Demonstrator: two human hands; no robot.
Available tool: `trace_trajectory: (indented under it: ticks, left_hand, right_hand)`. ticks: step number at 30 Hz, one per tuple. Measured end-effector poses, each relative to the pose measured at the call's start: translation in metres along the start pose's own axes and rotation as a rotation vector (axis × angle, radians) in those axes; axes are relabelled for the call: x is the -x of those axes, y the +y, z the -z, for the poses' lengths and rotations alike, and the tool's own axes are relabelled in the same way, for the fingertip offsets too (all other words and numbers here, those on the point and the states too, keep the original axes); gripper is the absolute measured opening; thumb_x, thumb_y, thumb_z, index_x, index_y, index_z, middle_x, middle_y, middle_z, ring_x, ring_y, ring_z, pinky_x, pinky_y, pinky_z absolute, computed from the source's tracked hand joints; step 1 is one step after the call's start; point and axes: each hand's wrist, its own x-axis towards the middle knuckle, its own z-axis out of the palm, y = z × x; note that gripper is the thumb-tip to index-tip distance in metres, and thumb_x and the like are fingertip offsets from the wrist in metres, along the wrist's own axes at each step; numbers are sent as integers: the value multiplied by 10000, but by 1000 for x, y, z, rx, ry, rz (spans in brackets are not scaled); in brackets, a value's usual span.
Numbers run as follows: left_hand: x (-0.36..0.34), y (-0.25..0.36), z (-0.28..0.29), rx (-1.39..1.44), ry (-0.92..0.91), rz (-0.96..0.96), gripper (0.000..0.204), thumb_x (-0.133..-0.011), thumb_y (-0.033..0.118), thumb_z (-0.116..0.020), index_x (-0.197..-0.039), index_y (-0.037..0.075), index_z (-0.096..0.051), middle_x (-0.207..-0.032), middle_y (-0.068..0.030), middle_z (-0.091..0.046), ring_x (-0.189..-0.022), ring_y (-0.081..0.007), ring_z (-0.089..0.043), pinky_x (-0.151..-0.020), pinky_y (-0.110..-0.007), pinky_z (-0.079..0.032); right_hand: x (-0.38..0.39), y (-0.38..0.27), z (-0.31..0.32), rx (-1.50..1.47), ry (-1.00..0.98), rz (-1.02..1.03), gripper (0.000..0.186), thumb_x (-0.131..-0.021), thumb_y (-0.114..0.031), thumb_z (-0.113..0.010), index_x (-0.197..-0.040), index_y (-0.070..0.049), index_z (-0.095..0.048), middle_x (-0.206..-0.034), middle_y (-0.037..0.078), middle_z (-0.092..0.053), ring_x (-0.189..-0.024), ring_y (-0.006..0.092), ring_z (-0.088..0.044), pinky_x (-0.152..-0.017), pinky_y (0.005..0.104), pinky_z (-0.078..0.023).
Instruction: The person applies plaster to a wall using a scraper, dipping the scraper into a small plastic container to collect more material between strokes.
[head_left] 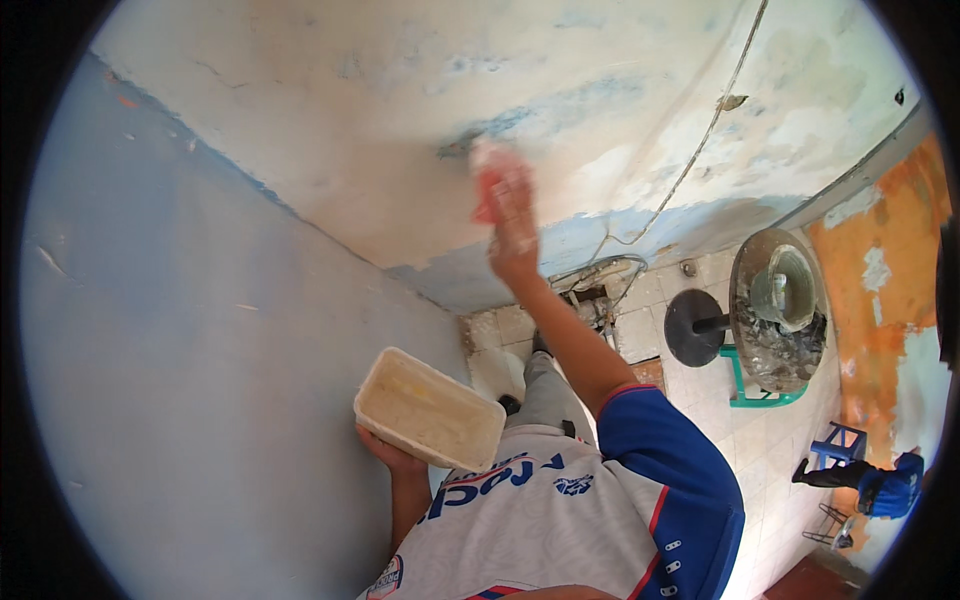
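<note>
My right hand (pixel 514 222) reaches up to the wall ahead, its fingers closed round a red, white-smeared hand tool (pixel 487 192). Motion blurs the tool, so its exact kind does not show. It is at the patchy off-white wall (pixel 380 150), just below a dark blue-grey spot (pixel 460 144). White residue coats my fingers. Low on the left, my left hand (pixel 390 450) supports a rectangular whitish plastic tub (pixel 430 412) from beneath and the side. A thin layer of pale material with a yellowish patch lies in the tub. Most of the left fingers are hidden under it.
A blue wall (pixel 200 330) rises close on my left. A cable (pixel 690 160) runs down the wall ahead. To the right stand a round table (pixel 750 340) bearing a bucket (pixel 783 288), a green stool (pixel 738 378) and a blue stool (pixel 838 440). Another person (pixel 888 487) is at far right.
</note>
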Motion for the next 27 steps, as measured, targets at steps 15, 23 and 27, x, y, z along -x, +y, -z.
trace_trajectory:
  ticks: [15, 23, 27]
  left_hand:
    - [5, -2, 4, 30, -53, -20, 787, -1046, 689, -285, -1575, 127, -438, -1574, -115, -504, -1414, -329, -533, -1135, -508, -491]
    - [17, 4, 5, 28, -54, -89, 814, -1023, 722, -367, -1595, 144, -422, -1577, -122, -502, -1400, -362, -534, -1134, -555, -475]
    - [14, 3, 4, 35, -18, -80, 711, -1084, 615, -267, -1523, 103, -491, -1520, -110, -551, -1371, -292, -562, -1109, -460, -504]
  right_hand:
    - [18, -27, -25, -2, -22, -77, 650, -940, 151, -496, -1532, -114, -551, -1583, 199, -512, -1529, 423, -380, -1271, 566, -308]
    - [-64, 60, 77, 127, 371, -610, 510, -1092, -25, -481, -1597, -10, -409, -1525, 208, -565, -1356, 277, -581, -1065, 341, -502]
    - [-6, 57, 91, 170, 309, -699, 493, -1106, -65, -450, -1582, 40, -379, -1494, 209, -555, -1371, 266, -571, -1107, 334, -506]
